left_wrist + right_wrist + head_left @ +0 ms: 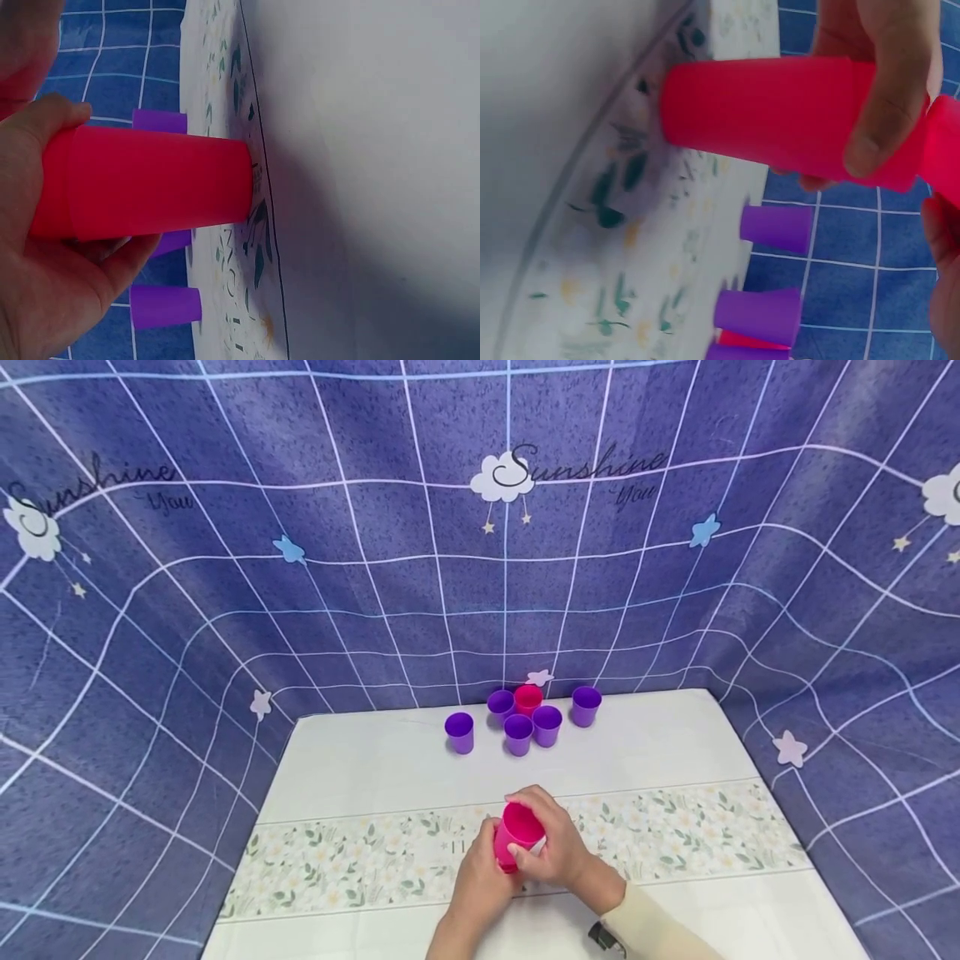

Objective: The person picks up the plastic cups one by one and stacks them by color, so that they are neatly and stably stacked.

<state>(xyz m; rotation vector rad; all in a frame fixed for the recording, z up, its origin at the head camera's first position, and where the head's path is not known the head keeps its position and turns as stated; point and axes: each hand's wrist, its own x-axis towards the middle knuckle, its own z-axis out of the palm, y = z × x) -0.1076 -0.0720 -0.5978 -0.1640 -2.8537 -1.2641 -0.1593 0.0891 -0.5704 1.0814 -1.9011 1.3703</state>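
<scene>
My left hand (pixel 482 883) grips a pinkish-red plastic cup (pixel 165 180) low over the table, its fingers and thumb wrapped round the rim end. A lip line near that end shows cups nested together. Just above, my right hand (pixel 558 846) holds another pinkish-red cup (pixel 524 823) by its sides, its mouth tilted up toward the head camera. In the right wrist view this upper cup (pixel 945 150) is cut off by the frame edge and sits right at the rim of the left hand's cup.
Toward the back of the white table (pixel 360 756) stand several purple cups (pixel 460 732), with one pinkish-red cup (pixel 528 698) among them. A floral band (pixel 337 868) crosses the table. A blue gridded curtain (pixel 465 635) hangs behind and at both sides.
</scene>
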